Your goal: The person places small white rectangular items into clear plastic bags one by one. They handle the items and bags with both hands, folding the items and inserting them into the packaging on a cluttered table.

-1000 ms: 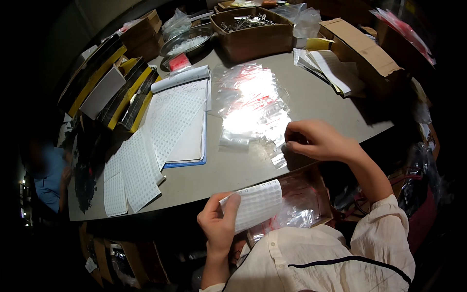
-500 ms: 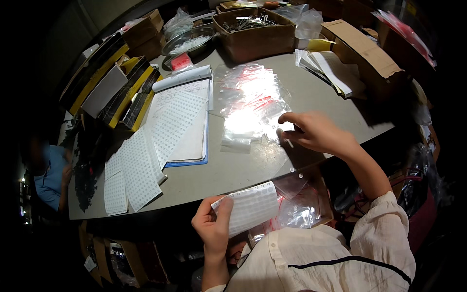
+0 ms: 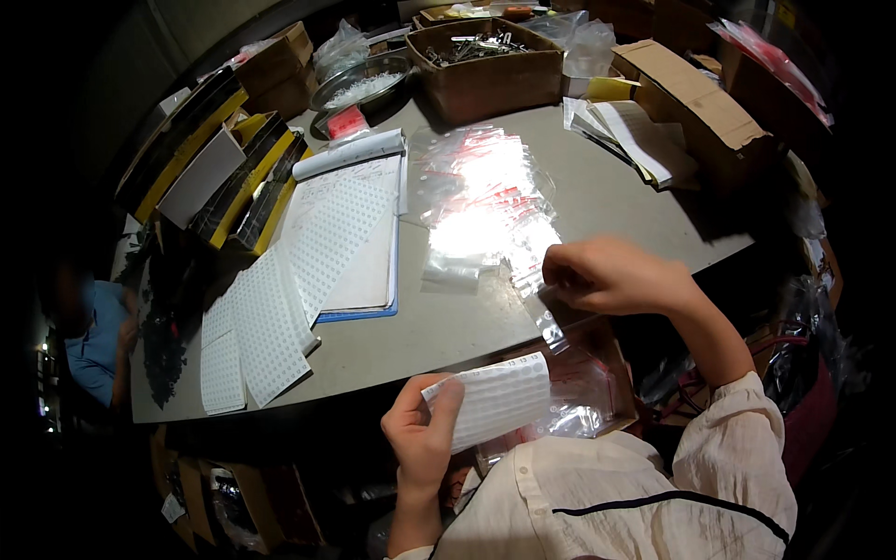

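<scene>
The person's left hand (image 3: 420, 434) holds a white sheet of round stickers (image 3: 490, 401), with the thumb on top and the fingers curled behind, pinched tight on its left end. The sheet is in front of the near edge of the table (image 3: 607, 191), just over a cardboard tray (image 3: 627, 397) with clear bags (image 3: 581, 403) in it.

The right hand (image 3: 555, 275) is by the near edge, at the near end of a shiny pile of small clear zip bags (image 3: 481, 191). Its fingers are bent in close together. One clear bag (image 3: 551, 331) is just below them, at the table's near edge, but you cannot tell if the fingers pinch it. The pile runs from there toward the far edge, and some bags have red strips.

To the left of the pile is a blue clipboard (image 3: 357, 315) with a paper pad and a sticker sheet (image 3: 341, 219) on it. More sticker sheets (image 3: 266, 322) spread toward the near left corner. Black and yellow boxes (image 3: 247, 187) stand along the left edge. A brown box (image 3: 490, 89) of metal bits is near the far edge.
</scene>
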### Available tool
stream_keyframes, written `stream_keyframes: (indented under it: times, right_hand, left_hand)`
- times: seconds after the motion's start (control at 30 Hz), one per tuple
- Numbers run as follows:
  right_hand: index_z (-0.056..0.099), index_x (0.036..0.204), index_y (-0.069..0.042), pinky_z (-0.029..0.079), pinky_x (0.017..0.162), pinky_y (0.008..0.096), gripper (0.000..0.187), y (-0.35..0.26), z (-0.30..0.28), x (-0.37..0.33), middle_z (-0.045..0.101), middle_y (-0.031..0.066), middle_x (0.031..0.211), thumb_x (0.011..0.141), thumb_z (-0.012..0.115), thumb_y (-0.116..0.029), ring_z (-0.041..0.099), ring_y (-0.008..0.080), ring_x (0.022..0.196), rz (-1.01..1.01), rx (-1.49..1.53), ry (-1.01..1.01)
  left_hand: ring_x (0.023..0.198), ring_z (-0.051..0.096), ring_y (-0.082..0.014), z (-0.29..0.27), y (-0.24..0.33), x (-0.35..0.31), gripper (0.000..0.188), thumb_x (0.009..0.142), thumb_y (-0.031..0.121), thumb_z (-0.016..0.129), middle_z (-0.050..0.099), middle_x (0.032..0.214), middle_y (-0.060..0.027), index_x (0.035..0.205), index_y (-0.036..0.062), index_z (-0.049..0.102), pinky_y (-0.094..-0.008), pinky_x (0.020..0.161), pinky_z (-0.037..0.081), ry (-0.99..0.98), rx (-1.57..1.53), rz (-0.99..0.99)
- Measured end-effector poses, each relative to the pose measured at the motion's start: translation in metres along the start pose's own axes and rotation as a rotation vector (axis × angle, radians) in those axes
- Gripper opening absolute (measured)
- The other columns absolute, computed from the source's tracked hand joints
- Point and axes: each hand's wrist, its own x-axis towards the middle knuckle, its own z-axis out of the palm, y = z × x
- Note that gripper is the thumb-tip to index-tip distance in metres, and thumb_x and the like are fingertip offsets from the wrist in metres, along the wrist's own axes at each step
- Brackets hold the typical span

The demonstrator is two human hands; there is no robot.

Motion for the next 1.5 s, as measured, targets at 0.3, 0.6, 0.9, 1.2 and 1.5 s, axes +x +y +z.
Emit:
stream_keyframes:
  times: [0.3,0.6,0.9,1.2,1.5]
  right_hand:
    - [0.056,0.097,0.0,0.049,0.072,0.0467,0.017,0.005,0.017,-0.011,0.066,0.0193,0.092,0.087,0.067,-0.008,0.064,0.0413,0.088,0.086,-0.181,0.113]
    - [0.06,0.097,-0.003,0.054,0.071,0.0453,0.016,-0.043,0.012,-0.024,0.06,0.0141,0.096,0.084,0.067,-0.008,0.067,0.0372,0.086,-0.11,0.23,-0.101]
    - [0.06,0.096,-0.002,0.051,0.081,0.043,0.03,-0.047,0.046,-0.023,0.057,0.0129,0.096,0.069,0.072,-0.001,0.06,0.0343,0.096,-0.284,-0.036,0.111]
    - [0.064,0.1,-0.005,0.05,0.077,0.0384,0.025,-0.042,0.059,-0.026,0.061,0.0098,0.092,0.076,0.072,-0.004,0.061,0.028,0.086,-0.488,-0.267,0.314]
    - [0.062,0.099,0.003,0.05,0.076,0.0457,0.02,0.036,-0.006,0.026,0.065,0.0196,0.091,0.087,0.071,-0.011,0.063,0.0391,0.088,0.063,-0.159,0.139]
  left_hand:
    - [0.085,0.061,-0.0067,0.004,-0.002,0.0,0.02,0.101,0.012,0.066,0.07,0.097,-0.0051,0.111,-0.0049,0.066,-0.0213,0.076,0.049,-0.111,0.036,-0.01]
    - [0.079,0.064,-0.0076,0.01,-0.005,-0.002,0.01,0.096,0.003,0.068,0.074,0.086,-0.0065,0.102,-0.0041,0.07,-0.0241,0.072,0.052,-0.089,0.11,0.083]
    - [0.075,0.063,-0.0068,0.013,-0.003,-0.003,0.008,0.095,0.002,0.069,0.073,0.083,-0.0056,0.1,-0.0036,0.071,-0.0231,0.068,0.052,-0.094,0.168,0.03]
    - [0.074,0.056,-0.0025,0.01,-0.015,0.008,0.014,0.099,0.01,0.068,0.067,0.084,-0.0004,0.102,-0.0039,0.066,-0.0182,0.067,0.044,-0.044,0.096,-0.001]
    - [0.077,0.06,-0.0049,0.009,-0.015,0.012,0.011,0.097,0.006,0.067,0.068,0.083,-0.0018,0.099,-0.0051,0.067,-0.0215,0.069,0.049,-0.036,0.099,-0.042]
